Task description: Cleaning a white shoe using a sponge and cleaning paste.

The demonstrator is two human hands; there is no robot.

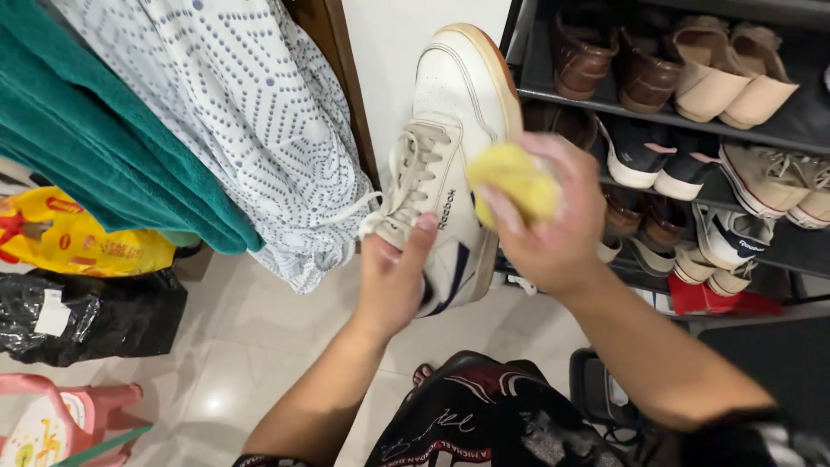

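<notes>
My left hand grips a white sneaker by its heel end, holding it upright with the toe pointing up. The shoe has beige laces, a tan sole edge and a dark stripe on its side. My right hand is closed around a yellow sponge and presses it against the sneaker's side, near the sole.
A dark shoe rack at the right holds several pairs of brown, beige, black and white shoes. A dotted white cloth and a green towel hang at the left. A yellow bag, black bag and pink plastic stool sit on the tiled floor.
</notes>
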